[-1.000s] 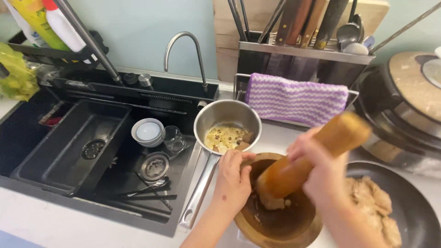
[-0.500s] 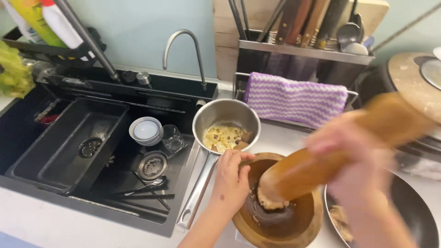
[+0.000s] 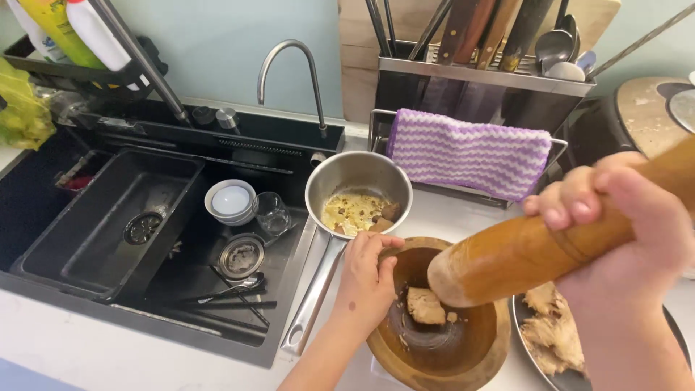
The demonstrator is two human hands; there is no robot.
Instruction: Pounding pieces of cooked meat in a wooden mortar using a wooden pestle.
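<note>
Two hands work over a pale tabletop point(image 3: 463, 217) beside a black sink point(image 3: 108, 232) set into it, with a curved metal tap point(image 3: 289, 69) rising behind against a light blue-green wall. Inside the sink lie a small white bowl point(image 3: 230, 200), a clear glass point(image 3: 272, 212), a round metal strainer point(image 3: 241, 256) and some dark utensils. Behind the work area a metal rack point(image 3: 478, 80) holds knives and spoons, and a purple-and-white striped cloth point(image 3: 469, 152) hangs over its rail. A steel saucepan point(image 3: 358, 199) with pale scraps in it sits at the sink's edge, its handle running toward the near edge.

A round wooden mortar point(image 3: 441, 326) stands on the tabletop just in front of the saucepan, with a brownish lump point(image 3: 425, 305) of food in its bowl. The left hand point(image 3: 365, 279) is curled over the mortar's left rim, fingers resting on the edge, steadying it. The right hand point(image 3: 622, 232) is closed fully around a thick wooden pestle point(image 3: 536, 253). The pestle is lifted clear of the lump, its blunt end hanging just above the bowl. Its long axis is tilted, running from lower left to upper right, the blunt end pointing down and left into the mortar, the handle end going out of view at the right. A dark pan point(image 3: 550, 337) holding shredded pale food lies just right of the mortar, under the right hand.
</note>
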